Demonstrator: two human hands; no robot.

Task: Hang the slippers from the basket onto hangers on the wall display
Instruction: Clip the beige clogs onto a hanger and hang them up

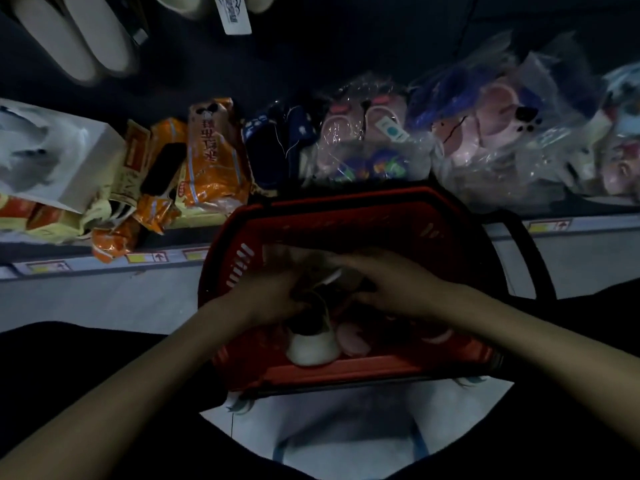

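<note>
A red plastic basket sits in front of me below a shelf. Both hands reach into it. My left hand and my right hand are closed around a dark slipper with a white rim, held between them above the basket floor. The image is blurred there, so the exact grip is unclear. A white slipper toe and a pink slipper lie in the basket's near end. Cream slippers hang on the dark wall display at the top left.
The shelf behind the basket holds orange snack packets, a white box, and bagged pink and blue children's slippers to the right. A white tag hangs at the top. The basket's black handle lies to the right.
</note>
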